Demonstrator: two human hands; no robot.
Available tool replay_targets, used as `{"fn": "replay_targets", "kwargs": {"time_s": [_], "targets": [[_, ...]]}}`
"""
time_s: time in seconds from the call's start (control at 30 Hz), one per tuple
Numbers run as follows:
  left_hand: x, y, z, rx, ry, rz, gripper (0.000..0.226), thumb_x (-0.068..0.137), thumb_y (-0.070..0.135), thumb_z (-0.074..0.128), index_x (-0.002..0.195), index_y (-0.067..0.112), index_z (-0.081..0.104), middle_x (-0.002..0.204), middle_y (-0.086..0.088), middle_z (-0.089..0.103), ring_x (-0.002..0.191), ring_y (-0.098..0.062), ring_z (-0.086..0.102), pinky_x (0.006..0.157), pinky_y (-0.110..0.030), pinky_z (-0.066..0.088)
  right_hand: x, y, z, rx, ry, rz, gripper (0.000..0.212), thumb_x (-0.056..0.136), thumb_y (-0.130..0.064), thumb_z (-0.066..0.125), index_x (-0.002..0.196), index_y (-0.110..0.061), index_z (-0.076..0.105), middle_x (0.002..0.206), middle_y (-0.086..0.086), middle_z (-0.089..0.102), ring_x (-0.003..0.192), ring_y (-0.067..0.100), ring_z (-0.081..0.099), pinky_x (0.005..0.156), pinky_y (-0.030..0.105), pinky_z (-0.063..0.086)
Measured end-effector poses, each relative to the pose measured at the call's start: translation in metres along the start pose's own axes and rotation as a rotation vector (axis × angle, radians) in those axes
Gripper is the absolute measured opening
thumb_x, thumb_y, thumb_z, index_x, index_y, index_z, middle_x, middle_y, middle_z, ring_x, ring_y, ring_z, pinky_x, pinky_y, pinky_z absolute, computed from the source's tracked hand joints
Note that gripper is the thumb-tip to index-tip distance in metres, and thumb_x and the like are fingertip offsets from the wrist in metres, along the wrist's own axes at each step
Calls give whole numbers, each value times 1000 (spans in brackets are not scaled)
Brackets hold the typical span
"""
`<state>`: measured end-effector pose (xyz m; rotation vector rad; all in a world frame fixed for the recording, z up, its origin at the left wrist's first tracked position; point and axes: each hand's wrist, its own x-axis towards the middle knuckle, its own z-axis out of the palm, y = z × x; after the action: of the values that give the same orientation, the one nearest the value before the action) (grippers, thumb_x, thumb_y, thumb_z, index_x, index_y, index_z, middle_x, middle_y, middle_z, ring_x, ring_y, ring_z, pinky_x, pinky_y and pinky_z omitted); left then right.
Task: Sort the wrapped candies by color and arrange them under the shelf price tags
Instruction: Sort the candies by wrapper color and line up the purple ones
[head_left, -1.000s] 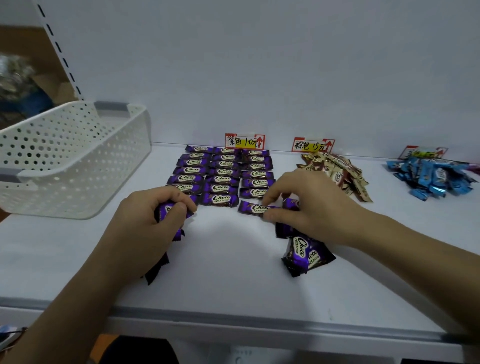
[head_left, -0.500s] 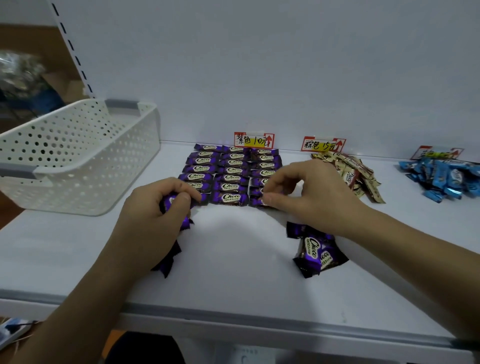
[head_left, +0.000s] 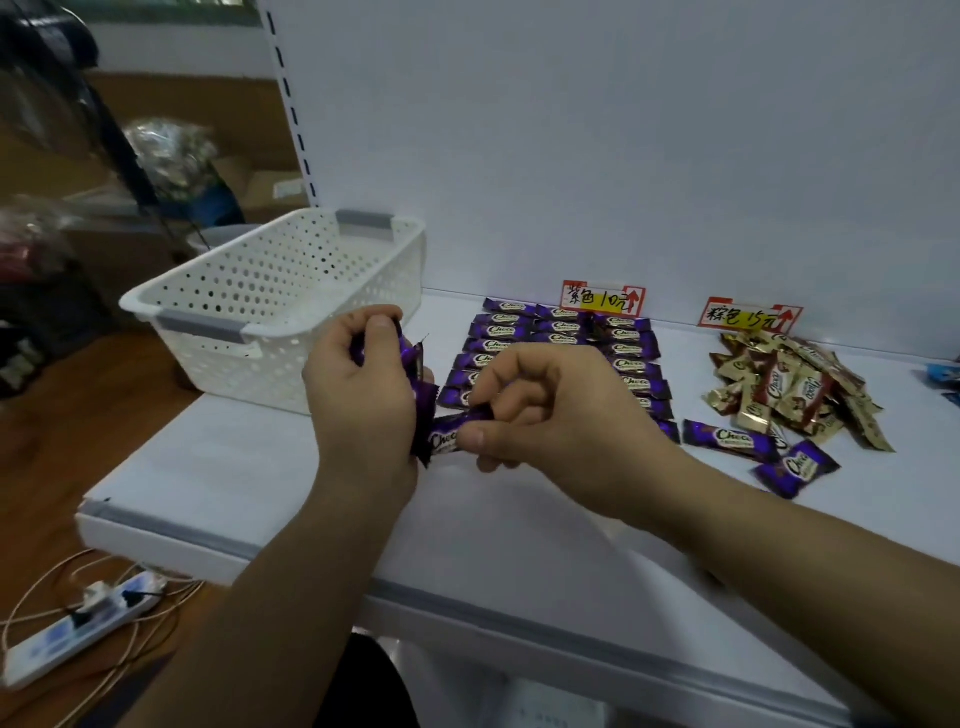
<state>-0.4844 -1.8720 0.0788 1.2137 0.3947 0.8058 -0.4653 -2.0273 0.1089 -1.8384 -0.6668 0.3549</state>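
Closest to the camera, both hands are up just above the shelf (head_left: 519, 525), nearly touching. The left hand (head_left: 363, 400) is curled round a bunch of purple candies (head_left: 410, 358), with wrapper ends poking out by the thumb. The right hand (head_left: 550, 410) pinches one purple candy (head_left: 451, 435) between thumb and forefinger. Its left end is right up against the left hand, so I can't tell if that hand has hold of it too.

The bit that matters: the candy lies roughly left-to-right, tipped up slightly on the right. That's pretty much how the rows of purple candies (head_left: 498, 332) lie, directly behind the hands under the purple price tag (head_left: 602, 299). So I'd guess it only needs to go forward and down, no real turning. The right hand is nearer the front row, though it hides the spot where the next one would go.

Two loose purple candies (head_left: 732, 439) sit to the right, beside the brown-gold pile (head_left: 795, 395) under the brown price tag (head_left: 748, 317); that pile looks unsorted. A white perforated basket (head_left: 280, 291) is back left, and something blue (head_left: 943, 373) peeks in at the far right edge.
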Motion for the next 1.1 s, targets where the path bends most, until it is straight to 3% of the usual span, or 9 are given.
{"fn": "replay_targets", "kwargs": {"time_s": [0.13, 0.27, 0.33, 0.47, 0.6, 0.67, 0.83, 0.97, 1.1], "targets": [[2, 2, -18, 103, -128, 68, 15, 103, 15, 49, 96, 16, 62, 66, 1, 58, 54, -19, 54, 46, -29, 43, -1, 5, -16, 22, 24, -6, 15, 84, -4, 77, 97, -9, 72, 68, 14, 68, 65, 22, 73, 62, 27, 58], [0, 5, -39, 496, -316, 251, 17, 100, 17, 56, 90, 25, 67, 75, 11, 65, 68, -19, 65, 61, -37, 54, 2, 17, -29, 21, -4, 108, 11, 91, -7, 71, 100, -12, 74, 82, 29, 65, 72, 23, 73, 67, 31, 58], [4, 6, -46, 574, -344, 251, 15, 99, 19, 58, 90, 26, 67, 72, 17, 65, 65, -10, 63, 64, -33, 52, 4, 24, -30, -174, 5, 118, 6, 88, -12, 76, 91, -17, 74, 80, 23, 69, 69, 22, 69, 66, 30, 57], [5, 7, -52, 568, -405, 179, 10, 98, 17, 61, 91, 20, 68, 70, 14, 65, 58, -3, 61, 56, -18, 48, 3, 31, -22, -562, 27, 74, 11, 84, -26, 77, 74, -25, 71, 68, -9, 70, 64, 4, 65, 63, 25, 52], [2, 6, -53, 562, -459, 159, 7, 96, 17, 64, 91, 20, 69, 73, 18, 66, 61, -1, 62, 55, -16, 48, -1, 30, -25, -609, 41, -9, 10, 83, -38, 77, 82, -30, 71, 78, -14, 70, 71, 2, 64, 62, 19, 48], [3, 5, -55, 579, -469, 159, 9, 95, 17, 65, 91, 22, 69, 74, 19, 66, 62, -2, 61, 56, -17, 49, -4, 30, -24, -598, -9, -17, 23, 76, -49, 81, 88, -33, 70, 83, -14, 69, 73, 3, 63, 62, 18, 49], [2, 5, -55, 561, -480, 142, 10, 96, 13, 64, 91, 20, 70, 72, 18, 66, 59, 0, 61, 53, -15, 48, -2, 29, -16, -654, -27, -84, 5, 88, -27, 71, 90, -27, 76, 78, -15, 70, 76, 0, 64, 64, 12, 44], [2, 5, -56, 546, -476, 140, 10, 96, 13, 64, 92, 19, 70, 72, 18, 67, 60, 0, 62, 52, -14, 48, 9, 28, -15, -638, 13, -45, 13, 92, -19, 68, 91, -24, 80, 78, -17, 71, 76, -5, 64, 65, 5, 43], [4, 4, -57, 558, -482, 150, 12, 97, 14, 62, 92, 21, 70, 72, 18, 66, 60, -1, 61, 52, -14, 48, 4, 35, -7, -729, 155, -124, 10, 93, -24, 65, 94, -25, 75, 87, -13, 70, 80, 2, 62, 69, 15, 43]]}}
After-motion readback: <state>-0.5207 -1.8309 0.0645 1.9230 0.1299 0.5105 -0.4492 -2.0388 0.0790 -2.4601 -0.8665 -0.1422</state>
